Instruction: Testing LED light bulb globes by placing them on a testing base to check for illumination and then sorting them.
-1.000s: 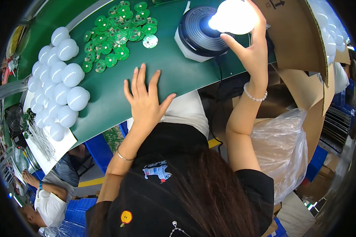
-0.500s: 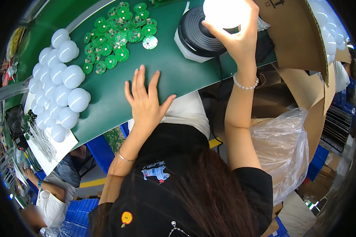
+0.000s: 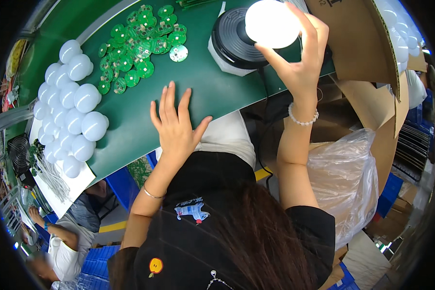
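Note:
In my right hand is a brightly lit round light bulb, gripped between thumb and fingers. It is over the right side of a black round ridged device on a white base; whether they touch I cannot tell. My left hand lies flat on the green table near its front edge, fingers spread, holding nothing. Beyond it is a heap of round green circuit boards, one paler board at its right edge. Several unlit white bulbs stand clustered on the left.
An open cardboard box stands at the right, with more white bulbs beyond its wall. Clear plastic wrap hangs beside my right arm. White wires lie on a white sheet at the left. Another person sits at lower left.
My right hand has shifted slightly down and right with the lit bulb, now showing its whole round outline. My left hand stays flat on the table.

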A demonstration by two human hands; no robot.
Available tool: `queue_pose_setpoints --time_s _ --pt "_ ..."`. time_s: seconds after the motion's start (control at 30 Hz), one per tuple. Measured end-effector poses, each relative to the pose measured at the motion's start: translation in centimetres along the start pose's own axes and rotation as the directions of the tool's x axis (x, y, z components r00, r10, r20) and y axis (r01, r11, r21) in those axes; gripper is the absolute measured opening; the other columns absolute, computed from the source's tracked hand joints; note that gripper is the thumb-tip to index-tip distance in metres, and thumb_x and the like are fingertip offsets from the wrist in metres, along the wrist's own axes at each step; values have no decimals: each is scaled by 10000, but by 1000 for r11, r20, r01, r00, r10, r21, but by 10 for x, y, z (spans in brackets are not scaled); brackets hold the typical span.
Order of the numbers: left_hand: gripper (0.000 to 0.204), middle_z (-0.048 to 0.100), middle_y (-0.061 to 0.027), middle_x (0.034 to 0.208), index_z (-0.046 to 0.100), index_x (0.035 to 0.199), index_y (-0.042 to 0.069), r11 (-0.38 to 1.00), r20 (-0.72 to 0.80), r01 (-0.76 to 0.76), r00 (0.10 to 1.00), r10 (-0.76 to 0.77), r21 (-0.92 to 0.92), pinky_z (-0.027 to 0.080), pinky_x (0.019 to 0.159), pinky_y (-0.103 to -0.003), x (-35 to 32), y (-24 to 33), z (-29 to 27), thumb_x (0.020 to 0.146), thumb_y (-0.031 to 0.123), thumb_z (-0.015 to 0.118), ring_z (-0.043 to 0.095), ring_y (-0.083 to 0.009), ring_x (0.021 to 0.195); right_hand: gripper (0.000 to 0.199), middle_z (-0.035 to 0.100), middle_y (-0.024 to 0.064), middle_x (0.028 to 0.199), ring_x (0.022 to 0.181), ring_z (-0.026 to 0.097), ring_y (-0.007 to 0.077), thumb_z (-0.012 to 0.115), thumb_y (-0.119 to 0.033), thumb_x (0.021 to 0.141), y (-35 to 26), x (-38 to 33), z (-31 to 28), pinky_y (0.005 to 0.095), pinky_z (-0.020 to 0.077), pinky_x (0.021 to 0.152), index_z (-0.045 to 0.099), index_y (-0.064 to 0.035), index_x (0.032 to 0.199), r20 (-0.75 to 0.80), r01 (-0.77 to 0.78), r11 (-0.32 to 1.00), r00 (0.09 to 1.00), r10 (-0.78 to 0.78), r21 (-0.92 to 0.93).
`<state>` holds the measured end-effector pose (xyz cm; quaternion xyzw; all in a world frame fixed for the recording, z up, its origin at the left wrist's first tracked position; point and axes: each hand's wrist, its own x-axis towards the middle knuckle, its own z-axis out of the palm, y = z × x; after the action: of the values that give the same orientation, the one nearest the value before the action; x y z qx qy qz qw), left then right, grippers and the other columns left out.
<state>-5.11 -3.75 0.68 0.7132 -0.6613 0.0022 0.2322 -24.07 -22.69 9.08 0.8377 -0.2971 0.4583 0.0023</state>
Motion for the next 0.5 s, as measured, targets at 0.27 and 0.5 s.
queue_pose_setpoints --time_s 0.27,0.5 --pt "768 311 -215 1484 442 1359 75 1000 6 7 1000 -8 15 182 1105 -546 0 1 -1 745 422 746 311 -367 1370 698 550 150 1152 1076 540 278 878 -136 625 2 16 30 380 439 940 516 11 1203 -76 -170 942 977 200 289" --pt "758 316 -204 1483 446 1351 76 1000 7 -9 1000 9 13 178 1110 -541 0 0 -1 744 416 747 302 -360 1377 717 543 160 1170 1101 537 266 850 -131 671 -2 2 25 372 442 947 475 30 1261 76 -438 763 884 460 476"
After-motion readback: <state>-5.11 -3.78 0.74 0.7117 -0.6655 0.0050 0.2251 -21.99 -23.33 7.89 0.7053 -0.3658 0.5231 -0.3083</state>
